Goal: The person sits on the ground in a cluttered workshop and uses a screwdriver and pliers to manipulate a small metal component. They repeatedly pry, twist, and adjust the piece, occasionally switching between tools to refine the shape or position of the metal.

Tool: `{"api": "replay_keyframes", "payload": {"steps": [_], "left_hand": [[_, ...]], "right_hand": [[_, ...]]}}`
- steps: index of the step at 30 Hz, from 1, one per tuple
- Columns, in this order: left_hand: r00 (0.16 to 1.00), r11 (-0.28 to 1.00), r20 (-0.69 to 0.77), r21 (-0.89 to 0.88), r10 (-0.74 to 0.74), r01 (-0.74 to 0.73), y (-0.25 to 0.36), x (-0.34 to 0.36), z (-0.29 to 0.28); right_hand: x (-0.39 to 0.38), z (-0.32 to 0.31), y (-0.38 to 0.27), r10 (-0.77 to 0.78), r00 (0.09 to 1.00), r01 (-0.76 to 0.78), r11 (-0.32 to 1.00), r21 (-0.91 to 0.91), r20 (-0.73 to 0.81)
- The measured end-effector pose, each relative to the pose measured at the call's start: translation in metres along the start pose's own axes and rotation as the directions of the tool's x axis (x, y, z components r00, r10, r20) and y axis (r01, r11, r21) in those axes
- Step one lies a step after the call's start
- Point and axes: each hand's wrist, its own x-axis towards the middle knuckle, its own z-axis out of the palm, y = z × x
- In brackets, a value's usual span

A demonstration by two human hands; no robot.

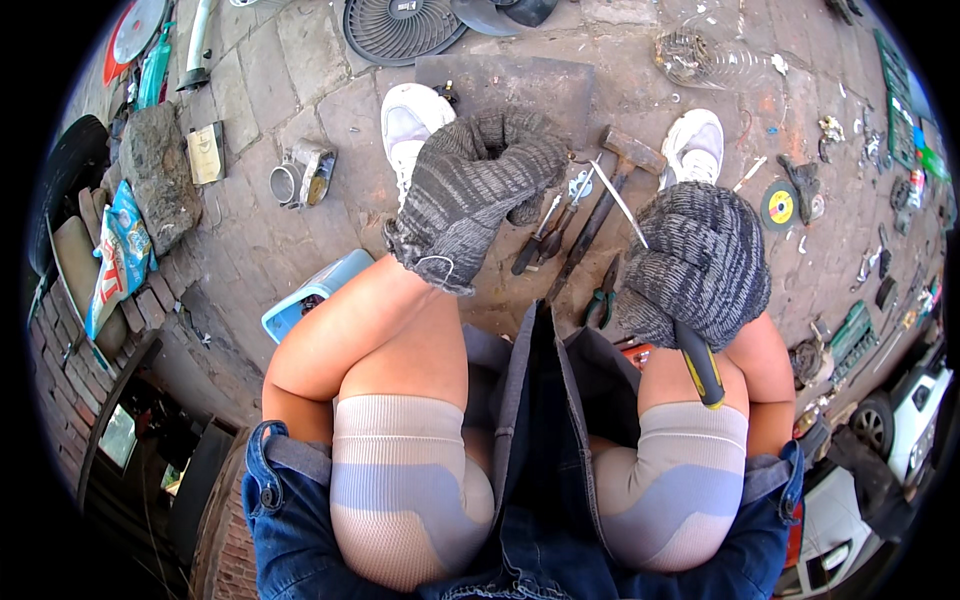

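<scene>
On the stone paving between two white shoes [412, 118], the left hand [478, 190] in a grey knit glove is curled into a loose fist; whether it holds anything I cannot tell, since the glove hides the palm. The right hand [700, 262], gloved the same, is closed around a screwdriver [672, 290]: its black and yellow handle sticks out below the fist toward the knee, and the thin metal shaft runs up and left toward the left hand, its tip just beside that glove.

Under the shaft lie a hammer [605, 190] with a dark handle, a few smaller hand tools [545, 235] beside it, and pliers [601, 300] near the right wrist. A dark flat plate [520, 85] sits on the ground beyond the hands, partly covered by the left glove. A fan grille [400, 28] lies further out. To the left are a metal cylinder part [300, 175], a rough stone [160, 175] and a blue box [310, 295] half hidden by the left forearm. To the right, a cutting disc [780, 207] and scattered small parts.
</scene>
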Motion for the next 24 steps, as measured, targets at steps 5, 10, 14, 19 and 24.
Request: {"api": "replay_keyframes", "payload": {"steps": [5, 10, 14, 19, 24], "left_hand": [[0.999, 0.997, -0.036, 0.071, 0.012, -0.01, -0.001, -0.001, 0.0], [0.998, 0.994, -0.04, 0.094, 0.057, -0.053, -0.003, -0.002, -0.001], [0.993, 0.985, -0.063, 0.146, 0.098, -0.088, 0.0, -0.003, 0.003], [0.982, 0.954, -0.085, 0.265, 0.167, -0.139, -0.004, 0.0, 0.005], [0.984, 0.983, 0.026, 0.067, -0.175, 0.173, -0.004, 0.002, -0.007]], "right_hand": [[0.001, 0.012, -0.006, 0.166, 0.979, -0.159, 0.985, 0.062, -0.115], [0.007, 0.006, -0.004, 0.177, 0.983, -0.181, 0.977, 0.116, 0.047], [-0.003, 0.022, 0.004, 0.075, 0.994, -0.066, 0.992, 0.108, -0.081], [0.005, 0.004, -0.004, -0.057, 0.997, 0.057, 0.998, -0.007, -0.058], [0.021, 0.0, -0.008, -0.13, 0.99, 0.133, 0.989, -0.061, 0.053]]}}
